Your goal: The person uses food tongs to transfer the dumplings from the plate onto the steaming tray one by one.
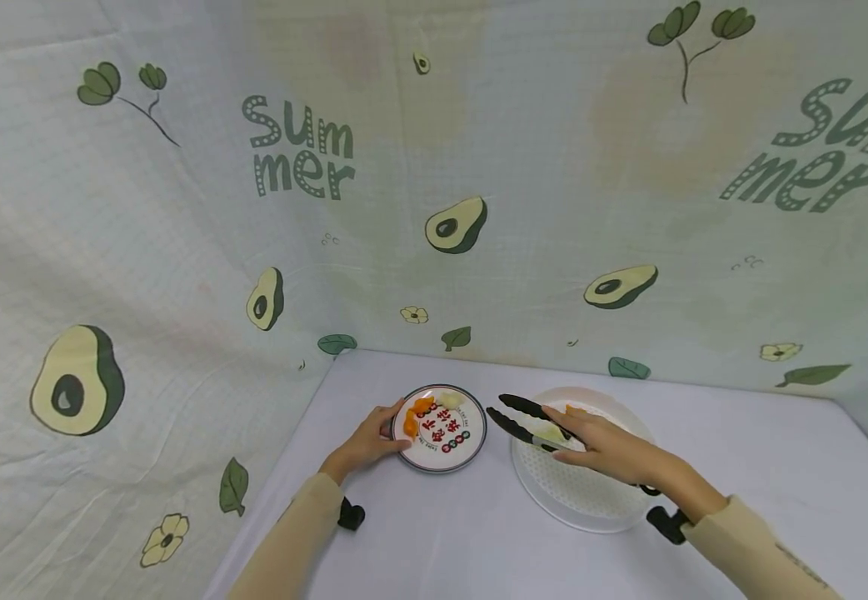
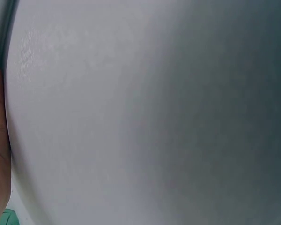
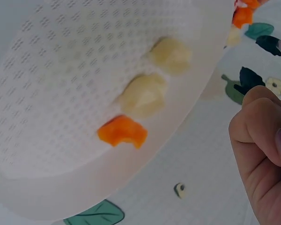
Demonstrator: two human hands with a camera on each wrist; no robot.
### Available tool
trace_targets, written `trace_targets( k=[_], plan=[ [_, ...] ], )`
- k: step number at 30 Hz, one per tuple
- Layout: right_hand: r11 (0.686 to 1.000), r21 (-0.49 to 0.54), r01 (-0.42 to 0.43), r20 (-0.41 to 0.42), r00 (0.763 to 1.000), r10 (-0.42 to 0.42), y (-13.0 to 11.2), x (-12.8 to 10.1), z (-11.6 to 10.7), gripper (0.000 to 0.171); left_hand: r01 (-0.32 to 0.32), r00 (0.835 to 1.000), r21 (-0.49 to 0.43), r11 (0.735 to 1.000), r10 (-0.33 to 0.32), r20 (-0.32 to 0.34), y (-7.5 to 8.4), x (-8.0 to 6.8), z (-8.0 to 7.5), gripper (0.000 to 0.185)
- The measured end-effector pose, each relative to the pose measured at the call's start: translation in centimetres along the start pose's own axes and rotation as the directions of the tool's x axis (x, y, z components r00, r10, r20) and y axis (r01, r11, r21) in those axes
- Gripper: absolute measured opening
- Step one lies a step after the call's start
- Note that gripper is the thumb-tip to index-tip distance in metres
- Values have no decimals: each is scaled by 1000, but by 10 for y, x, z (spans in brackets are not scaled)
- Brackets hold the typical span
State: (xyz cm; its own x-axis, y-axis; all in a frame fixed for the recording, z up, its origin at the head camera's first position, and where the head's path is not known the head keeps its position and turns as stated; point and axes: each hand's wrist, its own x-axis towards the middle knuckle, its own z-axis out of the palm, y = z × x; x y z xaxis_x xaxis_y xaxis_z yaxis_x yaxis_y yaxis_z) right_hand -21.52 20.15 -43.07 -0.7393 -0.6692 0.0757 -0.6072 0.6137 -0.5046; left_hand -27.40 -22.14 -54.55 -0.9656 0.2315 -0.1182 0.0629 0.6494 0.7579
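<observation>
My left hand (image 1: 366,442) grips the left rim of a small round plate (image 1: 434,458), thumb and fingers apart along its edge. On this plate lie orange pieces (image 1: 411,423) and a pale piece (image 1: 449,401), over red printed characters. My right hand (image 1: 614,446) holds black-tipped tongs (image 1: 518,427) above a white perforated basket (image 1: 580,518). The tongs' tips point left toward the plate, slightly apart, with nothing visible between them. In the right wrist view, an orange piece (image 3: 122,131) and two pale yellowish slices (image 3: 144,95) lie inside the basket.
A white-covered table (image 1: 464,533) carries the plate and the basket, which stand side by side. Behind and to the left hangs a cloth (image 1: 374,275) printed with avocados and leaves. A pale, blurred surface fills most of the left wrist view.
</observation>
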Motion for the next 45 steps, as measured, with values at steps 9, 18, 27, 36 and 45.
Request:
trace_targets(
  k=[9, 18, 27, 36, 45],
  plan=[
    [998, 37, -45, 15, 999, 44, -26, 42, 21, 74, 18, 1000, 11, 1000, -18, -4, -3, 0, 2, 86],
    [991, 87, -99, 28, 995, 96, -56, 75, 48, 74, -24, 1000, -1, 1000, 24, 0, -5, 2, 0, 86],
    [977, 157, -146, 9, 989, 146, -77, 91, 79, 76, -42, 999, -21, 999, 42, -9, -4, 2, 0, 86],
    [964, 175, -199, 3, 979, 202, -89, 103, 103, 74, -51, 998, -9, 999, 51, -33, -5, -3, -1, 85],
    [953, 220, -208, 43, 978, 203, -84, 111, 113, 70, -68, 997, 0, 998, 68, -30, -5, -4, 0, 84]
  ],
)
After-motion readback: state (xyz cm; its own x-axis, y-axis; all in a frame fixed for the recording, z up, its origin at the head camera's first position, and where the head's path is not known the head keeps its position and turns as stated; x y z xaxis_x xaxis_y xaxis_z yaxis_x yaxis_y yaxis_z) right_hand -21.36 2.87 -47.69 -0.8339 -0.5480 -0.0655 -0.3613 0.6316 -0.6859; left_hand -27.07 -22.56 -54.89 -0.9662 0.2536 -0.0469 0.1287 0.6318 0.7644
